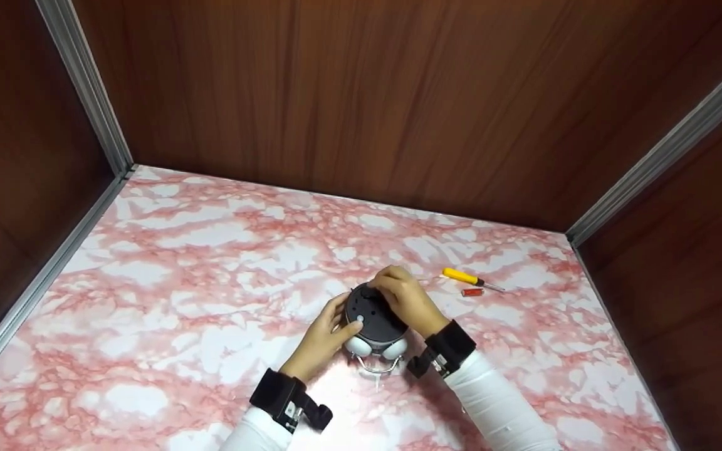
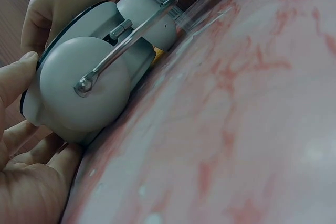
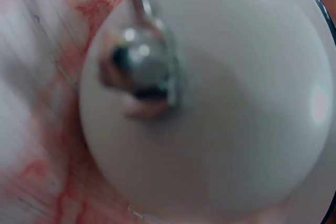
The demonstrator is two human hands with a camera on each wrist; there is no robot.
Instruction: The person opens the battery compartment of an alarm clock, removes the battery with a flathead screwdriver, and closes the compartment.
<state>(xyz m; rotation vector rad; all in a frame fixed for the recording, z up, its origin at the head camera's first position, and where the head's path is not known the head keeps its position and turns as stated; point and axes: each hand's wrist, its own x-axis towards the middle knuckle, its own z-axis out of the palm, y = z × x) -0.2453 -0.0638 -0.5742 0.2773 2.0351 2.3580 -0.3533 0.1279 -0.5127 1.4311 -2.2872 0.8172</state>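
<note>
A twin-bell alarm clock [image 1: 381, 322] lies with its black back upward on the marbled table, its two pale bells [image 2: 84, 82] and metal handle [image 2: 126, 40] toward the person. My left hand [image 1: 324, 335] grips the clock's left side, thumb on the black back and fingers around the edge. Bent over the far right part of the back is my right hand [image 1: 408, 299], its fingertips at a dark recess near the rim. Whether they pinch a small part there I cannot tell. One bell [image 3: 226, 103] fills most of the right wrist view and hides that hand's fingers.
To the right of the clock lie a yellow-handled screwdriver [image 1: 461, 275] and a small red battery [image 1: 472, 292]. Brown wood-grain panels [image 1: 348, 94] with metal corner strips wall in the table [image 1: 210, 282] at the back and both sides.
</note>
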